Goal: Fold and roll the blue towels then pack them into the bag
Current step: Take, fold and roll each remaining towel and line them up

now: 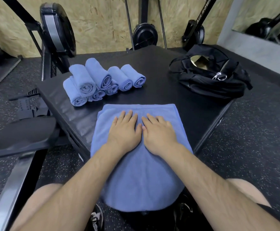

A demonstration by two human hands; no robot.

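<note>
I press both palms flat on a blue towel laid out in front of me. My left hand and right hand lie side by side, thumbs nearly touching, with my fingers straight, slightly spread and pointing to the far edge, holding nothing. The towel's far half lies on the black surface, its far edge folded straight across, and its near half hangs over the near edge down between my knees.

Further away and to the left, 7 rolled towels are stacked in a pile on the same surface, their spiral ends facing me, some rolls resting on others. At the far right corner sits the black bag, slumped, its top open and a metal zip pull showing. A black padded seat stands on my left above the speckled floor.
</note>
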